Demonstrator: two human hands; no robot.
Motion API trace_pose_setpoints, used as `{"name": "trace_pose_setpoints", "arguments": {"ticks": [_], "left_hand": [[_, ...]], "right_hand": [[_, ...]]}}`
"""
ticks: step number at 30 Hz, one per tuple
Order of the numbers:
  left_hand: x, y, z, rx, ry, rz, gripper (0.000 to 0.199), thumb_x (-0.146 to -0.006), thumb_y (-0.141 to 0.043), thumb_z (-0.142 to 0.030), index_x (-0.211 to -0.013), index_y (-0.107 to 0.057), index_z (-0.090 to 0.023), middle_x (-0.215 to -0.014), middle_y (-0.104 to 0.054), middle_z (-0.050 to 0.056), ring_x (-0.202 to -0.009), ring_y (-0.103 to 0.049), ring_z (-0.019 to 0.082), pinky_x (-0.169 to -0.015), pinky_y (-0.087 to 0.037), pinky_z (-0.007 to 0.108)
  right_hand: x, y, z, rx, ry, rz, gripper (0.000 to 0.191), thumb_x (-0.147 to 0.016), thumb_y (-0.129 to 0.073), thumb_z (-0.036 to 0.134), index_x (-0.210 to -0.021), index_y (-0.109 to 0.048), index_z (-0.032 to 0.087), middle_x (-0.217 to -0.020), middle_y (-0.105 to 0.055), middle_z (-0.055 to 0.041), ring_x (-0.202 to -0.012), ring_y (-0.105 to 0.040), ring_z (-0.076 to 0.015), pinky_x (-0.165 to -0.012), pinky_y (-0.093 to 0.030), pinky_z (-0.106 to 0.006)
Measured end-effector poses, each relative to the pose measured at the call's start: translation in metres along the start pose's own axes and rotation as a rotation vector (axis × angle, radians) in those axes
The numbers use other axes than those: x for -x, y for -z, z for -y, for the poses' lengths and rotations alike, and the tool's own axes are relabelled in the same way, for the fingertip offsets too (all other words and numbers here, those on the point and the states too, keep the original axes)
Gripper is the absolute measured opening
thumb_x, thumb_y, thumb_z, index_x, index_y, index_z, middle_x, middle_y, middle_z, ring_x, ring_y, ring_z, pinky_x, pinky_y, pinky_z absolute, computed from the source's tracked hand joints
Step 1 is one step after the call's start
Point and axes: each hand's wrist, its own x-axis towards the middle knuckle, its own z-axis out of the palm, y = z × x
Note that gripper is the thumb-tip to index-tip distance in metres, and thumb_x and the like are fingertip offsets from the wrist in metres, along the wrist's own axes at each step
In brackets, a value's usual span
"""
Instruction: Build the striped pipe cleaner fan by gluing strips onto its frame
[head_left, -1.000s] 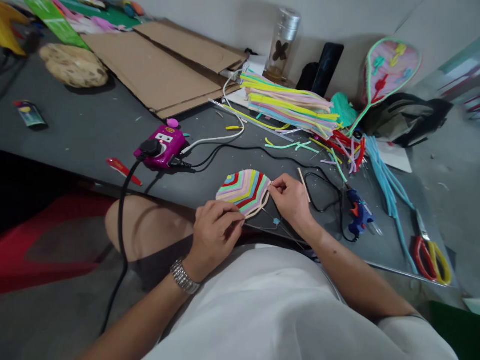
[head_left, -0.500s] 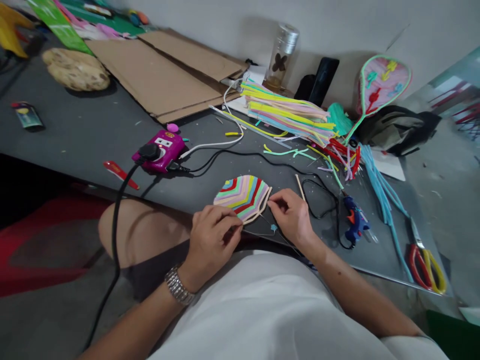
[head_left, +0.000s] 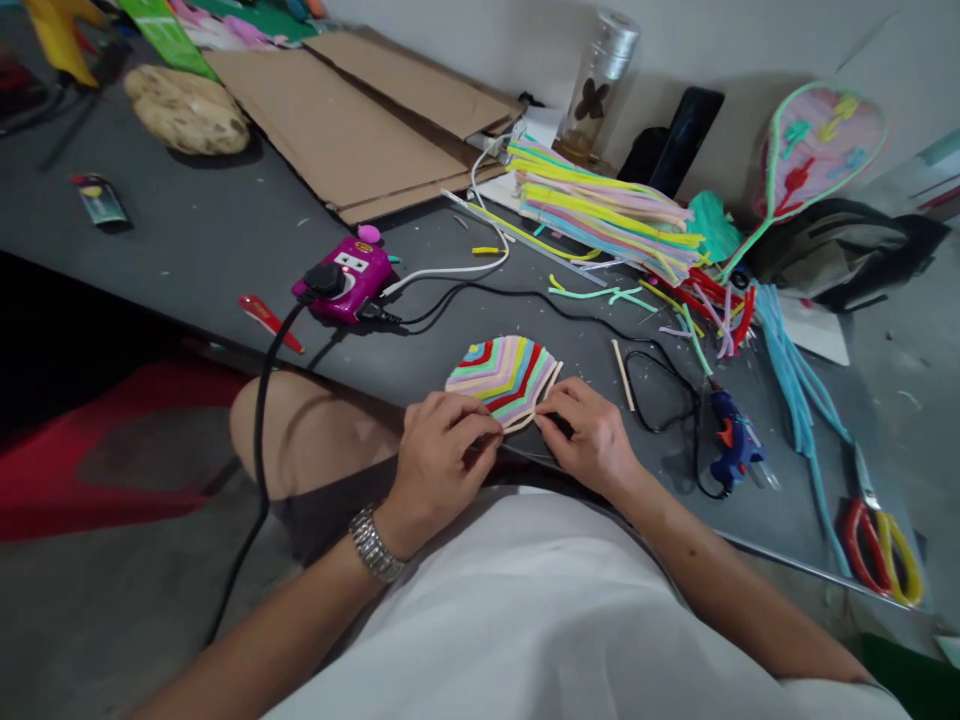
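Observation:
A rounded piece of coloured pipe-cleaner strips (head_left: pixel 502 375) lies at the table's front edge, striped in red, yellow, green, blue, pink and purple. My left hand (head_left: pixel 450 450) pinches its lower left rim between thumb and fingers. At its lower right, my right hand (head_left: pixel 581 425) has thumb and forefinger closed on the cream strip (head_left: pixel 553 380) that runs along the outer edge. The upper part of that strip stands slightly apart from the striped piece. My left palm hides the piece's lower left side.
A blue glue gun (head_left: pixel 731 440) with a looping black cable and scissors (head_left: pixel 877 540) lie right. Behind are a purple power adapter (head_left: pixel 349 280), a pipe-cleaner bundle (head_left: pixel 600 210), cardboard (head_left: pixel 390 120) and a bottle (head_left: pixel 596 85). A short cream strip (head_left: pixel 622 375) lies near the cable.
My right hand has moved down along the cream strip to the piece's lower right edge, nearer my left hand. The whole view has shifted, with the table's things now further right and higher.

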Motion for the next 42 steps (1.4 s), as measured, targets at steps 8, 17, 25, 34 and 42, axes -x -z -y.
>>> {"name": "trace_pose_setpoints", "arguments": {"ticks": [8, 17, 25, 34, 42], "left_hand": [[0.013, 0.016, 0.010, 0.066, -0.001, -0.110, 0.011, -0.094, -0.065, -0.014, -0.101, -0.071, -0.021, -0.102, -0.071, 0.007, -0.096, -0.064, 0.022, -0.085, -0.050, 0.040], [0.010, 0.007, 0.011, -0.029, -0.061, -0.054, 0.007, -0.093, -0.067, -0.015, -0.096, -0.073, -0.019, -0.094, -0.070, 0.007, -0.089, -0.061, 0.023, -0.077, -0.043, 0.039], [-0.014, 0.017, 0.033, -0.081, -0.096, 0.023, 0.009, -0.095, -0.063, -0.017, -0.092, -0.072, -0.020, -0.095, -0.070, 0.007, -0.089, -0.061, 0.023, -0.078, -0.042, 0.038], [-0.020, 0.026, 0.018, 0.211, 0.015, 0.029, 0.013, -0.098, -0.059, -0.020, -0.094, -0.070, -0.018, -0.095, -0.074, 0.008, -0.092, -0.065, 0.021, -0.085, -0.049, 0.036], [-0.019, 0.011, -0.026, 1.032, 0.704, -0.034, 0.021, -0.087, -0.075, -0.037, -0.088, -0.068, -0.017, -0.081, -0.074, 0.003, -0.075, -0.068, 0.015, -0.062, -0.048, 0.022]], "right_hand": [[0.001, -0.002, 0.002, 0.026, 0.002, 0.001, 0.016, -0.096, -0.055, 0.016, -0.089, -0.068, 0.021, -0.088, -0.068, -0.0075, -0.083, -0.066, -0.0192, -0.075, -0.050, -0.029], [0.005, -0.010, 0.010, 0.193, -0.037, -0.019, 0.016, -0.095, -0.054, 0.014, -0.084, -0.064, 0.019, -0.077, -0.068, -0.0045, -0.073, -0.062, -0.0173, -0.069, -0.040, -0.028], [0.001, -0.018, 0.025, 0.254, -0.153, 0.000, 0.017, -0.091, -0.052, 0.012, -0.077, -0.058, 0.021, -0.072, -0.062, -0.0018, -0.066, -0.053, -0.0155, -0.062, -0.032, -0.029], [-0.010, 0.011, 0.006, 0.142, 0.068, -0.021, 0.020, -0.098, -0.053, 0.014, -0.092, -0.072, 0.019, -0.094, -0.067, -0.0080, -0.085, -0.063, -0.0172, -0.070, -0.044, -0.026], [0.016, 0.017, 0.008, 0.263, 0.235, -0.238, 0.022, -0.099, -0.055, 0.011, -0.109, -0.073, 0.017, -0.078, -0.072, -0.0044, -0.065, -0.062, -0.0137, -0.060, -0.042, -0.026]]}}
